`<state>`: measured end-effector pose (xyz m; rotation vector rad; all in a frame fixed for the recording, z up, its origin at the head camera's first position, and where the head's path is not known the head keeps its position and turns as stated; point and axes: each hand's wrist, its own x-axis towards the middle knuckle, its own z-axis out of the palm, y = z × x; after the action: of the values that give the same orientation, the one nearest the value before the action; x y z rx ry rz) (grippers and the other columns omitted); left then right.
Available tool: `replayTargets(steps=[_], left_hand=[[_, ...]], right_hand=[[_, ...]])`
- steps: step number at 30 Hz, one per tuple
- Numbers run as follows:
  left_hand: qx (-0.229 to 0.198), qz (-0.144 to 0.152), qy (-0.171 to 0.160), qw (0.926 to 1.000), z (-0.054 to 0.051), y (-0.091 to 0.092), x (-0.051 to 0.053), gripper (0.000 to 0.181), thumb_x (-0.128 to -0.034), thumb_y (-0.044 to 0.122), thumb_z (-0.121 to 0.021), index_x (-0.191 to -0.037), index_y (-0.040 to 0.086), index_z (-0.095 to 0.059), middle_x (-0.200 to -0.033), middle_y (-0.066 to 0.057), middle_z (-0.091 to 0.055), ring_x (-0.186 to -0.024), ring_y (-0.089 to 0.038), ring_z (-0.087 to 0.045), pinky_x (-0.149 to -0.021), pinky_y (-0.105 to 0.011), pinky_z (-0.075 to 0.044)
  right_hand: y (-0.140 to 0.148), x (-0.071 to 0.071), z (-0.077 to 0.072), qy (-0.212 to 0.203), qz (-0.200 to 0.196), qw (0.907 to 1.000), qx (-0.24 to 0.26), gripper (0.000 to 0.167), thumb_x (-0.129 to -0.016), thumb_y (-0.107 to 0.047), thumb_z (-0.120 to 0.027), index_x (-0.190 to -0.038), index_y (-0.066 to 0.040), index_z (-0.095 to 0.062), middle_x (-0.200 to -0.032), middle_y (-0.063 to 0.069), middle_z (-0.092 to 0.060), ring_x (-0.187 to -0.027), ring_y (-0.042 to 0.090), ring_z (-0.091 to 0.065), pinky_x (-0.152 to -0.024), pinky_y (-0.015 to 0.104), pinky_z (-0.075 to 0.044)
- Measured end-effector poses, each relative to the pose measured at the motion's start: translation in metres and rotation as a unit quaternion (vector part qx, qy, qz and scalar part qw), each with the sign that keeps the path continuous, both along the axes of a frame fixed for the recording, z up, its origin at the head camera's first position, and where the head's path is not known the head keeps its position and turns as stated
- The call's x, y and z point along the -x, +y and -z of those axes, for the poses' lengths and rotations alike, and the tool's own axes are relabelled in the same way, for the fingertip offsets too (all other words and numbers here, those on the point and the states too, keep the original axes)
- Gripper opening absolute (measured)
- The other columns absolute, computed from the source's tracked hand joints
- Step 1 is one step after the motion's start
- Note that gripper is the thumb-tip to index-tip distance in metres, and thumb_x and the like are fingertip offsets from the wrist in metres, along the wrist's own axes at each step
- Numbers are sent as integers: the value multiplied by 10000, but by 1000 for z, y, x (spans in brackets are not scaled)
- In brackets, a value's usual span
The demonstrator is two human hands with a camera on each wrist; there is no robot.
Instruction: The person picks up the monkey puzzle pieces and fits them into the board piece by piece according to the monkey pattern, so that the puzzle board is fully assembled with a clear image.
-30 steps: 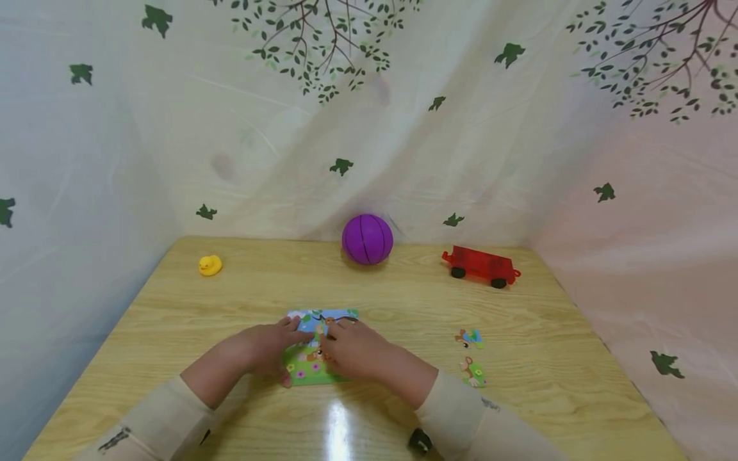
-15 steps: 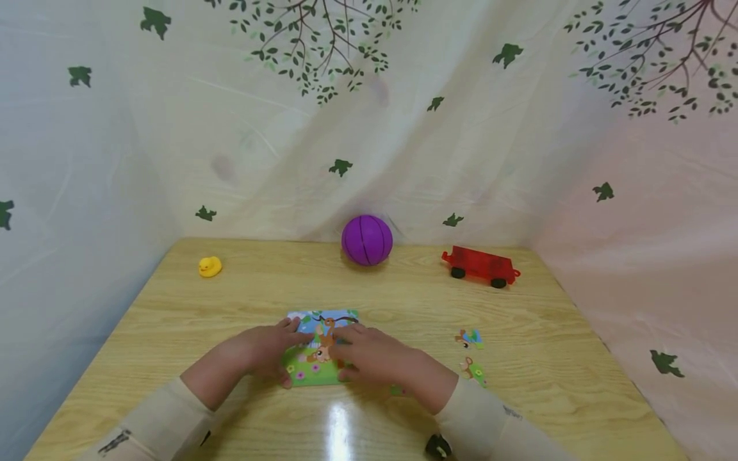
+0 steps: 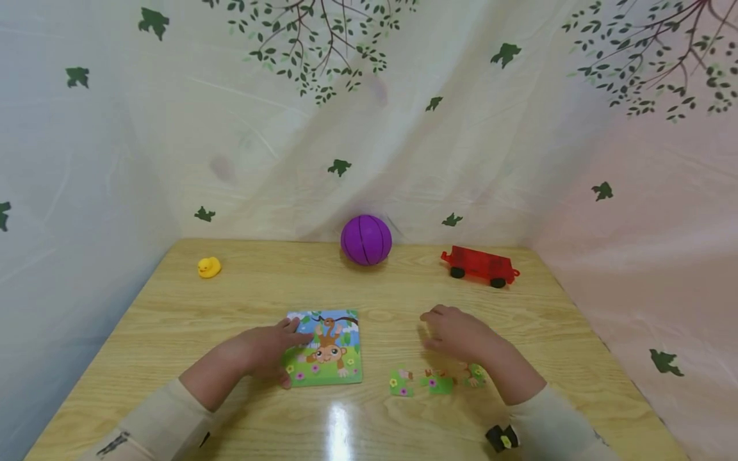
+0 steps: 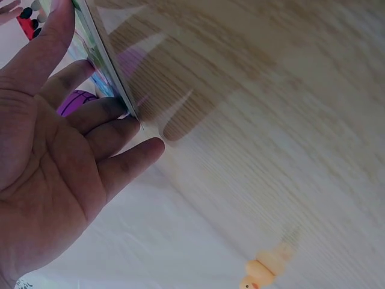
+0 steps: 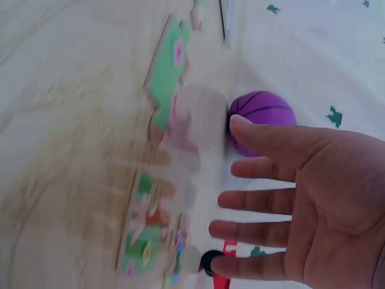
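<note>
My left hand [image 3: 268, 349] rests on the left side of a square picture puzzle board [image 3: 331, 371] showing a monkey hanging from a branch. Its fingers lie spread and relaxed over the board's left part, seen from the palm side in the left wrist view. Off to the right, my right hand [image 3: 461, 334] hovers over the table with nothing in it; the right wrist view shows its fingers straight. Loose puzzle pieces lie near it: a green flowered piece [image 3: 401, 383], a second green piece [image 3: 438, 383] and a third piece [image 3: 475, 375], partly hidden by the hand.
A purple ball [image 3: 366, 240] stands at the table's back edge. To its right is a red toy wagon [image 3: 480, 264] with black wheels. A yellow rubber duck [image 3: 209, 267] sits at the back left. Leaf-printed cloth [image 3: 277, 160] hangs around the wooden table [image 3: 242, 288].
My right hand has lifted off the board and moved right to the loose pieces, uncovering the monkey picture and two green pieces. The left hand has stayed on the board.
</note>
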<state>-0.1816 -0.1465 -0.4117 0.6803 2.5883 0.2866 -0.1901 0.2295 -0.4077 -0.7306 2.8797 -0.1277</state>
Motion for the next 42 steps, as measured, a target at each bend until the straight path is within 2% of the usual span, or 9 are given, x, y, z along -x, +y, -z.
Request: replayTargets(steps=[4,8,10,13,19,23,30,37,42], left_hand=[[4,-51,-24,10000,1,-2,0,902,-697,340,-851,-1490,238,-433,-1609,-205,-213,-1450,-442,-259,-1082,-675,-327],[-77,-12,-28,10000,2,-2,0,899,-699,339,-849,-1490,230,-435,-1610,-204,-207,-1454,-439,-248,-1086,-677,-320],[-109,-8,-45,9999,2,-3,0,901,-699,340,-849,-1491,225,-434,-1610,-208,-205,-1454,-442,-247,-1087,-676,-318],[-114,7,-22,9999,3,-3,0,903,-700,348,-847,-1492,222,-433,-1609,-209,-207,-1452,-443,-250,-1089,-672,-319],[-71,0,-9,10000,5,-3,1,885,-716,361,-837,-1493,249,-428,-1615,-190,-202,-1462,-423,-242,-1103,-653,-319],[-89,-25,-29,10000,5,-4,1,885,-715,354,-838,-1493,246,-429,-1615,-192,-199,-1465,-422,-235,-1106,-656,-311],[-93,38,20,9999,7,-5,2,898,-700,362,-838,-1491,237,-433,-1611,-199,-209,-1467,-421,-231,-1103,-657,-314],[-94,-16,-20,10000,11,-6,4,897,-696,364,-837,-1490,263,-433,-1620,-174,-200,-1477,-398,-219,-1118,-640,-308],[-113,-23,-35,9999,10,-6,3,902,-696,368,-838,-1492,246,-433,-1620,-176,-202,-1476,-403,-219,-1112,-648,-309]], right_hand=[[26,-5,0,-152,631,9979,-89,535,-900,-292,-713,-1319,4,-562,-1251,186,-592,-1099,406,-576,-933,521,-515],[46,-7,4,-250,948,9947,-326,422,-867,-286,-749,-1179,-42,-603,-1070,129,-581,-869,309,-584,-755,460,-538],[51,-5,8,-222,858,9951,-448,331,-855,-257,-760,-1084,-69,-612,-974,99,-555,-778,254,-557,-692,425,-523],[54,-2,13,-113,710,9960,-531,257,-831,-201,-777,-998,-81,-623,-922,73,-548,-759,226,-553,-677,404,-520],[51,2,20,131,586,9970,-490,201,-821,-159,-782,-922,-98,-620,-854,27,-550,-712,167,-538,-637,351,-498],[43,4,18,138,473,9982,-344,179,-851,-218,-764,-921,-115,-636,-845,3,-565,-725,144,-546,-646,332,-504],[19,10,19,192,162,9989,-397,180,-886,-264,-730,-909,-110,-639,-822,-8,-561,-694,127,-523,-622,314,-491],[-16,14,18,561,-524,9968,-234,221,-873,-301,-730,-894,-102,-637,-798,-21,-534,-655,97,-467,-571,264,-451],[-46,16,14,801,-978,9915,-297,255,-886,-357,-709,-966,-118,-671,-840,-36,-558,-701,84,-484,-628,248,-482]])
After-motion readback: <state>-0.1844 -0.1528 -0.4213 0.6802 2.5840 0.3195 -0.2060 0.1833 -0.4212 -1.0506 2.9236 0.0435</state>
